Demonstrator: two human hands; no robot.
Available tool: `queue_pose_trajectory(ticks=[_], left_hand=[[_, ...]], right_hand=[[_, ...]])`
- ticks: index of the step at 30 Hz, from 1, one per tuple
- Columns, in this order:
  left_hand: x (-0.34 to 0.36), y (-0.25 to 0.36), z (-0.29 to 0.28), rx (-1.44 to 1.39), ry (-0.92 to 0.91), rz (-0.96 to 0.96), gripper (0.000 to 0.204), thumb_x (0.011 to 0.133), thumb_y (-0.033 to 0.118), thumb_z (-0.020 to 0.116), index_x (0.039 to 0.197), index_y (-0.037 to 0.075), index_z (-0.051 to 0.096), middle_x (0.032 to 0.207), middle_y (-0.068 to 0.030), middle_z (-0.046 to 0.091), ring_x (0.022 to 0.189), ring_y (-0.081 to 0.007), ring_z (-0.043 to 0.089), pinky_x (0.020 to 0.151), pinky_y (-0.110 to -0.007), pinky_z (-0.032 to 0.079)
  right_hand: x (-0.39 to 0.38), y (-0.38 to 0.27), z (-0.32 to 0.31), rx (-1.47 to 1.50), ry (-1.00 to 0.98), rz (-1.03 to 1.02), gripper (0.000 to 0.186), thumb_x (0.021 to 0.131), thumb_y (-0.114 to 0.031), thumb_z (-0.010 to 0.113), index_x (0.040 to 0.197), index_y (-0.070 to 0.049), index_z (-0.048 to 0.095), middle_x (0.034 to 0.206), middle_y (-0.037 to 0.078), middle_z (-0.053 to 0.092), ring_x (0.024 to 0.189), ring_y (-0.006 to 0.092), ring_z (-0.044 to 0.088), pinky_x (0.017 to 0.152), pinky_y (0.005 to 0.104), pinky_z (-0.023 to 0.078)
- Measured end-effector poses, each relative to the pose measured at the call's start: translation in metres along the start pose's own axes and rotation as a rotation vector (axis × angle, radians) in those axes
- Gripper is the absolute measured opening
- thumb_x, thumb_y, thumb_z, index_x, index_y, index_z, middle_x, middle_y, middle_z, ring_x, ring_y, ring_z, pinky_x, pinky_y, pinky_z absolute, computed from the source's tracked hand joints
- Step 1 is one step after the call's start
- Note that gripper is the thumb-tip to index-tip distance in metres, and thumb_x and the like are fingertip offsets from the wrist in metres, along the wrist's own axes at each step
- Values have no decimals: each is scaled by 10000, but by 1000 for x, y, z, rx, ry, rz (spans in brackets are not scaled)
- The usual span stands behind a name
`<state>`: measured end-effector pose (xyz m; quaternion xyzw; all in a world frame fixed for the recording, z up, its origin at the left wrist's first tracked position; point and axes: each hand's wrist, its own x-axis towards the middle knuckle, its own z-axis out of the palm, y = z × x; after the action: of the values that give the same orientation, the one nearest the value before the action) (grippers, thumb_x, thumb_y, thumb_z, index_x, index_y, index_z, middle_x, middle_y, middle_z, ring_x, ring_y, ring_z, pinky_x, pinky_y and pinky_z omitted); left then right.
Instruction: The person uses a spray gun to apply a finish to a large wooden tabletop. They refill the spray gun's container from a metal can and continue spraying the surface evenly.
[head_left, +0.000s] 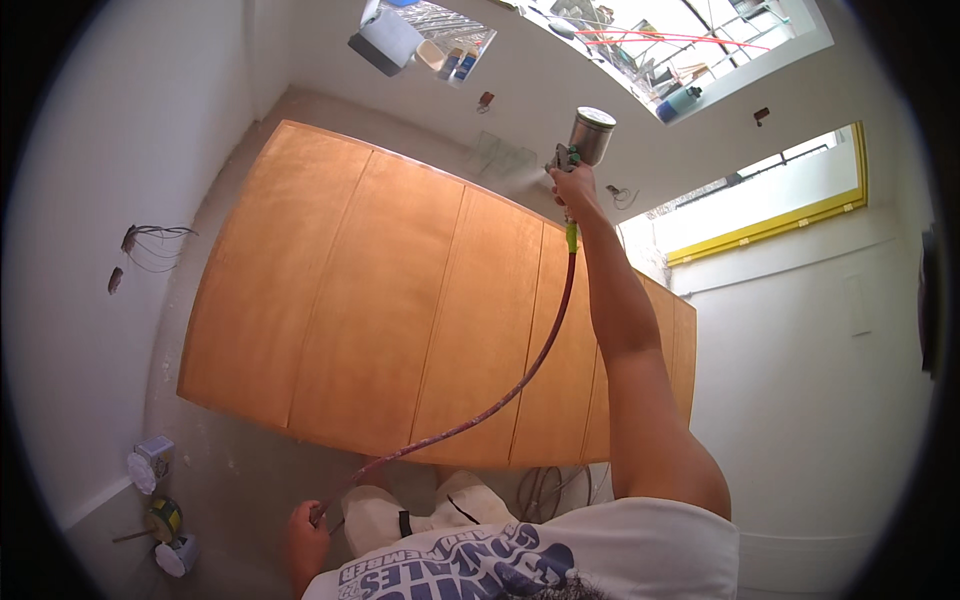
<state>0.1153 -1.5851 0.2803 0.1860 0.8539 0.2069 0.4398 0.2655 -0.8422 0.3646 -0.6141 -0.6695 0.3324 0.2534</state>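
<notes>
Spray gun [591,142], upper centre, is gripped by the right hand [573,188]; the left hand [307,536], lower left, grips the hose [526,381]; blue lettering [482,553] marks the white shirt [655,535].

A silver metal spray gun [588,143] is near the far edge of a long, rectangular, orange-brown wooden panel [385,300]. Above the panel arcs a thin dark-red hose [530,378]; behind its far right corner is a rectangular yellow frame [770,235].

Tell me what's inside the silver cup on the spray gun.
The silver cup has its lid on, so the contents are hidden. A pale mist shows outside, beside the spray gun in the right hand.
</notes>
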Motion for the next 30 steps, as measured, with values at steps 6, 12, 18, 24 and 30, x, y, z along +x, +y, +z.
queue_pose_trajectory(ticks=[6, 12, 18, 24, 30], left_hand=[[34, -46, 45, 122, -221, 174, 199, 926, 113, 603, 1084, 39, 698, 1045, -221, 690, 957, -409, 668, 824, -468, 521], [80, -164, 98, 504, -454, 233, 294, 827, 216, 719, 1111, 172, 781, 1044, -171, 740, 943, -375, 713, 823, -474, 566], [94, -174, 129, 707, -605, 323, 375, 779, 107, 697, 1148, 104, 762, 1125, -192, 725, 1055, -377, 696, 909, -460, 554], [58, -117, 197, 911, -601, 478, 402, 813, 80, 622, 1198, 87, 736, 1183, -195, 709, 1109, -393, 668, 960, -464, 533], [-43, -75, 330, 978, -735, 779, 482, 819, 90, 588, 1291, 93, 689, 1246, -231, 683, 1182, -400, 637, 1032, -456, 491]], right_hand=[[-113, 64, -158, -35, 238, 58, 237, 940, -145, 694, 1113, -2, 618, 912, 57, 637, 750, 146, 667, 537, 308, 629], [-320, 99, -240, 182, 253, 148, 244, 947, -198, 727, 1077, -4, 658, 951, 73, 707, 752, 131, 679, 518, 298, 591], [-534, 162, -297, 198, 228, 366, 351, 937, -195, 745, 1210, 5, 652, 922, 35, 688, 748, 109, 654, 528, 268, 557], [-710, 216, -338, 233, 224, 537, 415, 943, -198, 744, 1300, -15, 634, 904, 19, 652, 659, 104, 587, 527, 259, 524], [-880, 294, -380, 374, 235, 599, 449, 937, -195, 745, 1334, -30, 617, 923, 22, 648, 677, 97, 588, 535, 263, 534]])
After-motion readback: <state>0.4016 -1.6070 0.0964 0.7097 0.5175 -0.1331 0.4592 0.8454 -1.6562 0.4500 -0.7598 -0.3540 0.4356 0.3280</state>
